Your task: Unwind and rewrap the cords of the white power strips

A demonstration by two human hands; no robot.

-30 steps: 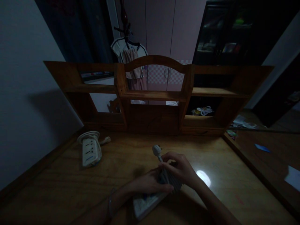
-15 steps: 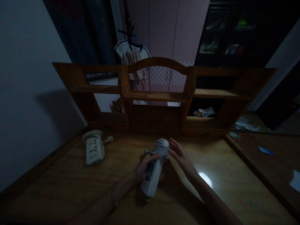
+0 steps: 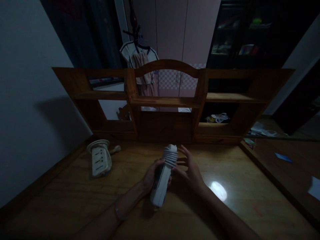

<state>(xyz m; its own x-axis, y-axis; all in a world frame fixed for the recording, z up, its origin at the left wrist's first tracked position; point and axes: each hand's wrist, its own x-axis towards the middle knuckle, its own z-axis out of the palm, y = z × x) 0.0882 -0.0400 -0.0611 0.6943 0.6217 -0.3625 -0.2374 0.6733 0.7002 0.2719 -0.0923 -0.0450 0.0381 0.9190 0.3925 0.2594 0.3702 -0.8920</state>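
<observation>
A white power strip (image 3: 161,186), tilted with its narrow side toward me, is held just above the wooden table. Its grey-white cord (image 3: 170,157) is wound in several turns around the far end. My left hand (image 3: 151,176) grips the strip from the left, thumb along the top near the windings and fingertips showing on the right side. On the right of the coiled cord, my right hand (image 3: 191,171) has its fingers apart, with the fingertips close to the windings; whether they touch is unclear.
A second white power strip (image 3: 100,161) lies at the left of the table (image 3: 120,210), its cord coiled behind it and the plug to the right. A wooden shelf unit (image 3: 165,125) stands along the back edge. Farther right lies a blue card (image 3: 283,157).
The power strip has turned, so its narrow side faces up more and its socket face shows less. My left hand turned with it. My right hand's fingers have spread beside the cord.
</observation>
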